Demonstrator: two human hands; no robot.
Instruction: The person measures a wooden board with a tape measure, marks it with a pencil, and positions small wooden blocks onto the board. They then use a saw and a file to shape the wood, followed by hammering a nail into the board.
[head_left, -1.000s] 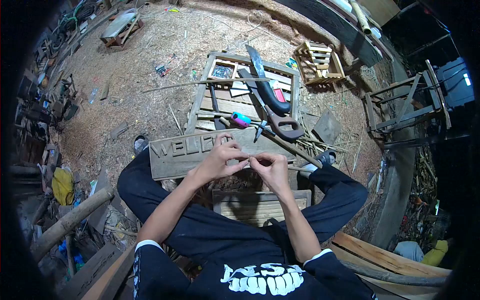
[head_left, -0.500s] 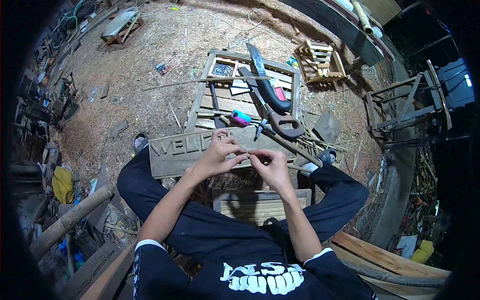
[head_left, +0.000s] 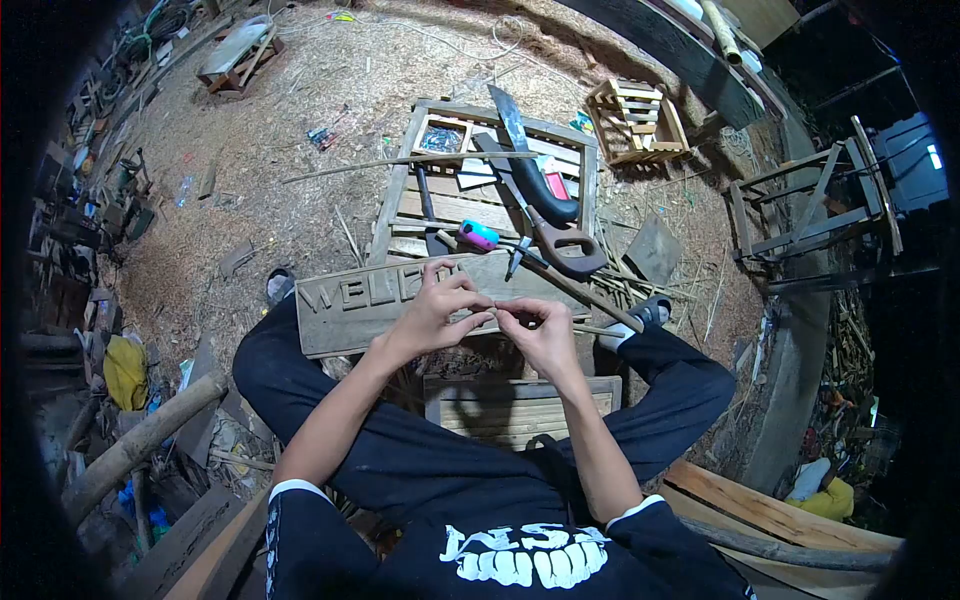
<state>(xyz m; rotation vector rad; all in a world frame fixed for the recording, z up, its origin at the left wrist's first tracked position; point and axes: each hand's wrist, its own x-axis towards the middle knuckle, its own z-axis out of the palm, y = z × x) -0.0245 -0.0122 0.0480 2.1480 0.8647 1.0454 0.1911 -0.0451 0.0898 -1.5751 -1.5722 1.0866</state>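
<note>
A wooden sign board [head_left: 335, 335] lies across in front of me, with raised wooden letters spelling "WELC" at its left; my hands hide the letters further right. Above the board, my left hand [head_left: 440, 308] and my right hand [head_left: 540, 332] meet fingertip to fingertip. Both are closed in a pinch around a small piece that I cannot make out. Just beyond the board are a handsaw [head_left: 570, 250], a pink and blue object [head_left: 479, 235] and a small dark tool [head_left: 519, 257].
A slatted wooden panel [head_left: 391, 205] holds a large knife [head_left: 512, 120], a hammer-like tool [head_left: 427, 200] and a small box of nails [head_left: 443, 137]. A wooden crate [head_left: 640, 155] stands beyond at the right. Wood shavings cover the ground. A slatted frame [head_left: 520, 385] is between my legs.
The view has shifted very slightly. Both hands stay pinched together over the board, with only a slight movement of the fingers.
</note>
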